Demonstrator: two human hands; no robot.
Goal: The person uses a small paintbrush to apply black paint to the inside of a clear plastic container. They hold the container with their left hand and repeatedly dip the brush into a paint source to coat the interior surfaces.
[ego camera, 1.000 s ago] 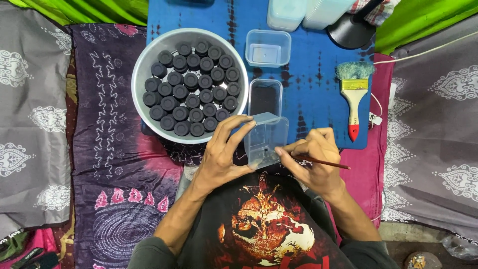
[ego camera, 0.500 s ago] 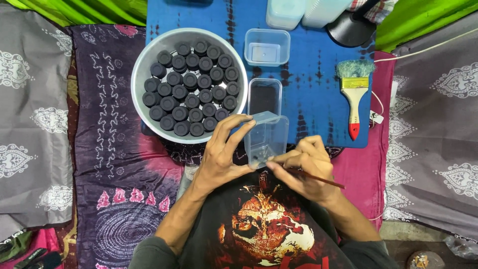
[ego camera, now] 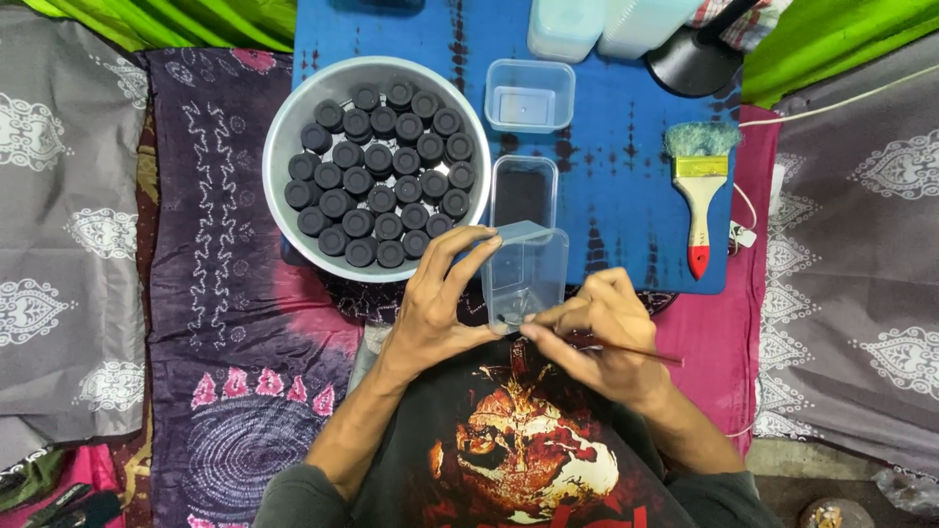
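Note:
My left hand [ego camera: 437,305] grips a clear plastic box [ego camera: 524,274] by its left side and holds it tilted above my lap. My right hand [ego camera: 597,337] holds a thin brown stick or fine brush [ego camera: 636,352], its tip at the box's lower edge and its tail pointing right. Just beyond my left hand stands a round metal bowl [ego camera: 284,127] filled with several black round caps [ego camera: 381,176].
On the blue cloth [ego camera: 616,186] lie a clear box with a dark inside [ego camera: 523,191], a smaller clear tub [ego camera: 529,95], a red-handled paintbrush [ego camera: 700,191] and a black lamp base [ego camera: 694,59]. Patterned purple and grey cloths lie at both sides.
My right hand has shifted left toward the box, bringing the stick's tip to the box's lower edge. My left hand and the box have stayed put.

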